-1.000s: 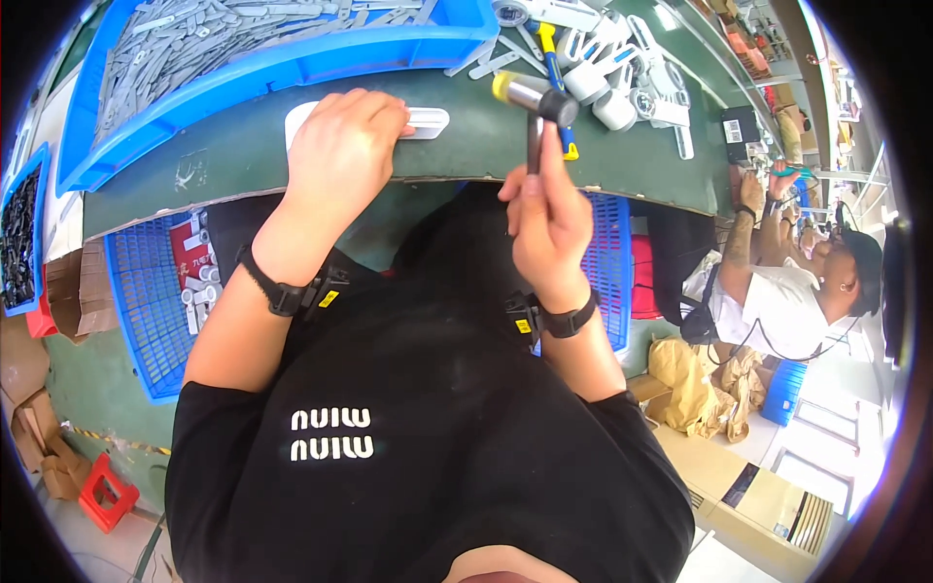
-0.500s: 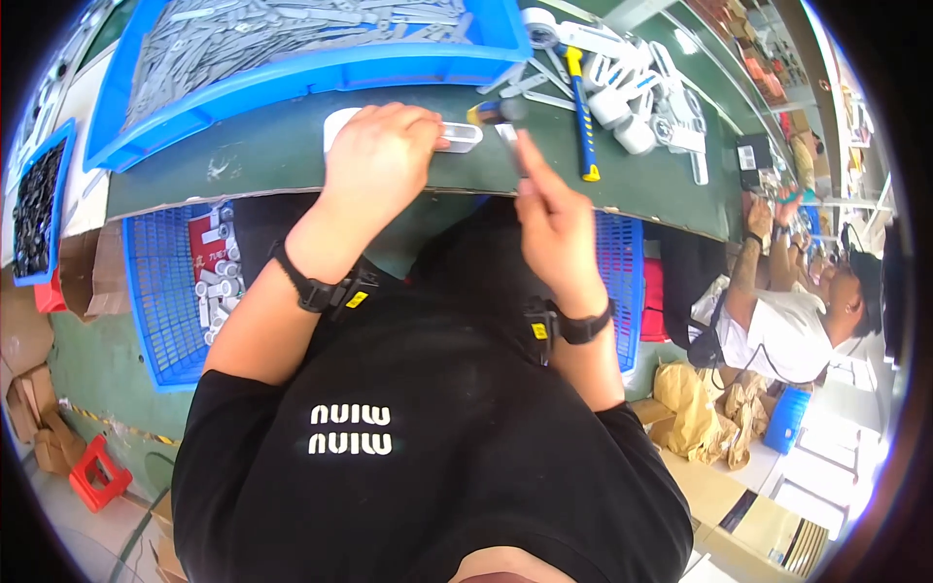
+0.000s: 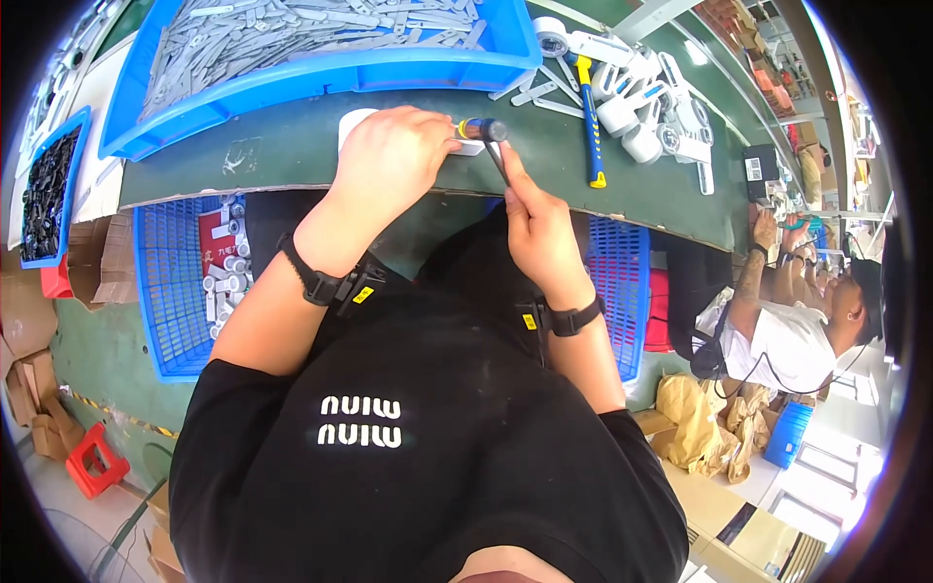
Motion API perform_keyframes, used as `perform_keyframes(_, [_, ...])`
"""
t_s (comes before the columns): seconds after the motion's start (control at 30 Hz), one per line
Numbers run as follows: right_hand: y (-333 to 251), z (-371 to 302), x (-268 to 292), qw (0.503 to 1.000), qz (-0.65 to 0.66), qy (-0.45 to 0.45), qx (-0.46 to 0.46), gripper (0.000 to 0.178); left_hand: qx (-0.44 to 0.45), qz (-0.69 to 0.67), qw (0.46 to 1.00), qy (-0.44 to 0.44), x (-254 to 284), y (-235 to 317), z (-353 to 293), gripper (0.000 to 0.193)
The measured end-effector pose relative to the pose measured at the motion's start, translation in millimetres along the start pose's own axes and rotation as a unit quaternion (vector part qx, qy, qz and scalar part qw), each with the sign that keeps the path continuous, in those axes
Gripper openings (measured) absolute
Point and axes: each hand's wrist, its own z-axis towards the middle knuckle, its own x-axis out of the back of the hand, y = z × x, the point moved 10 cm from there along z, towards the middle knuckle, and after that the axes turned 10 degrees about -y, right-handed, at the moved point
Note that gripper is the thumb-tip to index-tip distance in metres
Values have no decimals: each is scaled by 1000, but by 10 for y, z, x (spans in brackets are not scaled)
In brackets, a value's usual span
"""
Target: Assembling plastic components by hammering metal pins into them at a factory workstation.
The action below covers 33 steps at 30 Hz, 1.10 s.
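Closer to our left fingertips than half a second ago, the hammer head has come leftward and down over the right end of the white part (image 3: 354, 124). That part lies directly under our left fingers, its long axis running sideways, broad end showing to their left and narrower end poking out to their right (the middle is hidden, so we take both ends for one piece). Our left hand (image 3: 394, 151) is the nearer one, its fingers bent narrow and holding the part; we cannot see its thumb. Just off those fingertips, on the right, sits the hammer (image 3: 483, 129), its head lying nearly along the part; whether the two touch we cannot tell. Our right hand (image 3: 544, 233) has its fingers closed around the dark handle, which slants from the head back toward us and to the right. Beyond the left fingers stands the blue bin (image 3: 340, 80) of grey strips (image 3: 253, 39). To the right of the right fingers, and farther from us, lies a tool with a blue-and-yellow handle (image 3: 591, 131), with the heap of white pieces (image 3: 641, 112) past it on the green bench (image 3: 199, 173).
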Motion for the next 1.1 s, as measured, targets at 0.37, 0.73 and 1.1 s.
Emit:
perform_keyframes(0.37, [382, -215, -9, 978, 182, 1, -99, 55, -84, 37, 991, -98, -130, 309, 18, 19])
perform_keyframes(0.73, [525, -453, -27, 960, 244, 34, -130, 54, -22, -115, 993, -31, 63, 127, -40, 23])
perform_keyframes(1.1, [40, -363, 530, 981, 136, 111, -87, 52, -47, -87, 994, 49, -137, 17, -91, 25])
